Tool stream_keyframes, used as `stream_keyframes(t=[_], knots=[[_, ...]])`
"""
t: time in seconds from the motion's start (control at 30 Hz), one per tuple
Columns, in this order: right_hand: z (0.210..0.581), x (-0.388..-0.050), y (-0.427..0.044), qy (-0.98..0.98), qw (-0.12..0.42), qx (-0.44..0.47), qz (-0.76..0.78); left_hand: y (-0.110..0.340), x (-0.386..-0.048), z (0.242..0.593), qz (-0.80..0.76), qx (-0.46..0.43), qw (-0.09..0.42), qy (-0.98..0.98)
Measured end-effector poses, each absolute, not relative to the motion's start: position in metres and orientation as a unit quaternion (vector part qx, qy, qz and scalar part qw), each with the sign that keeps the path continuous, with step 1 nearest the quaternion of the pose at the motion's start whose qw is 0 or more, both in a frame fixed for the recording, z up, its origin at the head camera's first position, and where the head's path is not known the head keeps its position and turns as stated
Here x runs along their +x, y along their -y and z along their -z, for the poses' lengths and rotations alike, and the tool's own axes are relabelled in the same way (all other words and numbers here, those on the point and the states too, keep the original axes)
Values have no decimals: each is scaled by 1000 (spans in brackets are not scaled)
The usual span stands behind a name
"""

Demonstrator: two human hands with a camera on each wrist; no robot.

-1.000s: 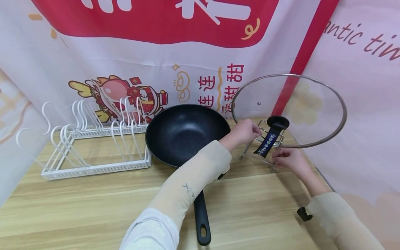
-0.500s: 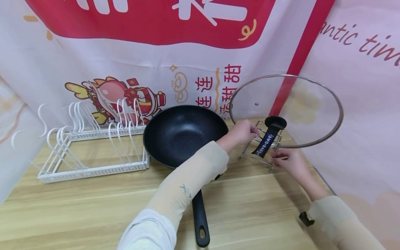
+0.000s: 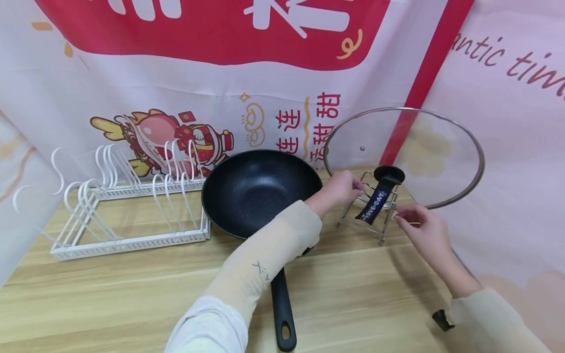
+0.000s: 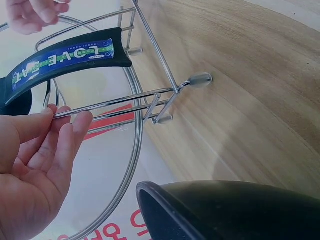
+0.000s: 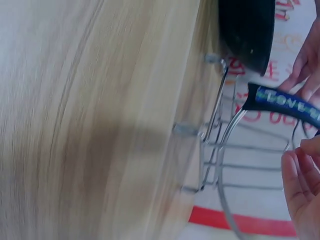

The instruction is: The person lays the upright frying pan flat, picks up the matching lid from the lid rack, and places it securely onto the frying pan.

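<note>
To the right of the pan (image 3: 260,189), a wire stand (image 4: 115,103) is standing on the wooden table (image 3: 353,304). The left hand (image 3: 339,189) is pinching a rod on the stand's side nearest the pan, thumb and fingers closing on it. The right hand (image 3: 427,229) is hovering just beside the stand's side farther from the pan; whether its fingertips are gripping a wire, I cannot tell. A glass lid (image 3: 437,162) is leaning in the stand, its black handle (image 3: 376,203) facing the person. Left of the pan, a white rack (image 3: 132,242) is sitting.
</note>
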State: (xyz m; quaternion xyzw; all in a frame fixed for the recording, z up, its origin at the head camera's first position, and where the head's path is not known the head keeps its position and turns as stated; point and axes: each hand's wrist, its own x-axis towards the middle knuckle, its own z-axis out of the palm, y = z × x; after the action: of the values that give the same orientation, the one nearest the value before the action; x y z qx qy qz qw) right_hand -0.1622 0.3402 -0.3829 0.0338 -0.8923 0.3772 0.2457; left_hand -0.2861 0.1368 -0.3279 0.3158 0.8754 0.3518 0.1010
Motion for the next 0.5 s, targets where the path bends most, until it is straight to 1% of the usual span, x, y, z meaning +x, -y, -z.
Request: stream_keyframes(t=[0.27,0.5], knots=[[383,-159,-327,882,242,68,-398,-137,-287,330,-355,310,100,-876],[395,-161,-319,886,226,76,-397,-140,-286,331,-355,307,100,-877]])
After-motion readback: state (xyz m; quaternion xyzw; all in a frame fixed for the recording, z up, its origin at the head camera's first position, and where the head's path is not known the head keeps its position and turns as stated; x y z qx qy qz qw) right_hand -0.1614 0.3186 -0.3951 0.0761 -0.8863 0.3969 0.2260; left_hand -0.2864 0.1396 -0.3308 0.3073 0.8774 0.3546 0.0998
